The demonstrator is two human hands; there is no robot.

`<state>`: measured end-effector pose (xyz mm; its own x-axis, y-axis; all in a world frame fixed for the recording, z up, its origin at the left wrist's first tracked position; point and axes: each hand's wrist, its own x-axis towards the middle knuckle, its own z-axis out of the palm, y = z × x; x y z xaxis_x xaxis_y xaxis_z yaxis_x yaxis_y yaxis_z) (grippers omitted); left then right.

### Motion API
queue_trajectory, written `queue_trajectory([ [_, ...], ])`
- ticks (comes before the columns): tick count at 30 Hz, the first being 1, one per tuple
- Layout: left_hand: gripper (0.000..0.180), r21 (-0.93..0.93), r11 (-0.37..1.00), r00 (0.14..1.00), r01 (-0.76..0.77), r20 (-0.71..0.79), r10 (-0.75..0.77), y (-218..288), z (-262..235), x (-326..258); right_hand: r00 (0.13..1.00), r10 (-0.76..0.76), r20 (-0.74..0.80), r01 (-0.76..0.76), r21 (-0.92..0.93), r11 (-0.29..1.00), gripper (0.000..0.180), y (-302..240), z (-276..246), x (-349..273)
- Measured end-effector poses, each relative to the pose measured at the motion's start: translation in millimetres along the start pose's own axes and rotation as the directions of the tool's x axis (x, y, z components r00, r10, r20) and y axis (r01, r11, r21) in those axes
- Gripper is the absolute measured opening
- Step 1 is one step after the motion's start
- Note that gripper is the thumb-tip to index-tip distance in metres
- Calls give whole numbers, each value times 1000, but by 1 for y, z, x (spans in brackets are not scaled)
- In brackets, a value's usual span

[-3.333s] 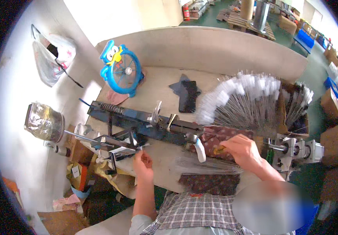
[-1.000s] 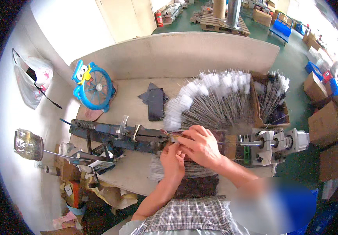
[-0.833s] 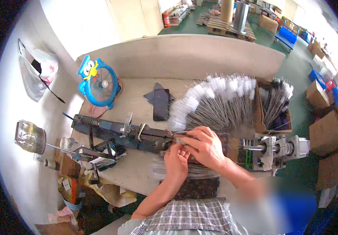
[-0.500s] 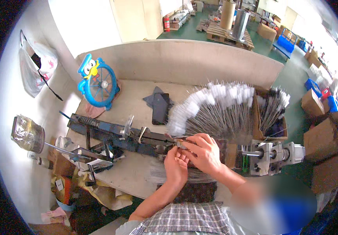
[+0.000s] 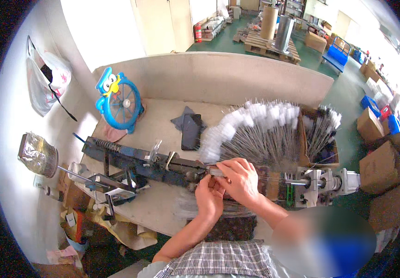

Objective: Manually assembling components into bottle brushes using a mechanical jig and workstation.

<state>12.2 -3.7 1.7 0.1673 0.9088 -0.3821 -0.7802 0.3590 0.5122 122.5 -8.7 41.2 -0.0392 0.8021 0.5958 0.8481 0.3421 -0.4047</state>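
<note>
Both hands meet at the right end of a long dark metal machine rail [image 5: 172, 164] on the bench. My right hand [image 5: 241, 181] is closed, thumb and fingers pinching a small whitish piece [image 5: 215, 172] by the rail's end. Just below it, my left hand [image 5: 209, 198] has its fingers curled up against the right fingertips; what they grip, if anything, is hidden. Behind the hands fans a big pile of wire-stemmed brushes [image 5: 260, 121] with white bristle heads. Thin wires [image 5: 188, 206] lie under my left wrist.
A motor-driven shaft unit [image 5: 318, 183] stands at right. A box of dark-tipped brushes [image 5: 320, 139] sits behind it. Further back are a black phone [image 5: 191, 133] on a grey cloth and a blue duck-shaped fan [image 5: 122, 104]. A cranked metal frame [image 5: 116, 187] is at left.
The fingers have shifted slightly at the rail's end, and more of the whitish piece now shows between them. The view has moved a little; the brushes and bench things stay put.
</note>
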Motion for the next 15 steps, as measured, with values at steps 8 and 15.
queue_trajectory([
  [8,12,41,997,998,-58,33,57,-4,5,-1,999,-40,-6,39,-48,998,22,4,-14,-4],
  [15,12,66,997,999,-48,-1,49,-8,3,5,997,-74,-17,73,-45,996,22,11,-13,-3],
])
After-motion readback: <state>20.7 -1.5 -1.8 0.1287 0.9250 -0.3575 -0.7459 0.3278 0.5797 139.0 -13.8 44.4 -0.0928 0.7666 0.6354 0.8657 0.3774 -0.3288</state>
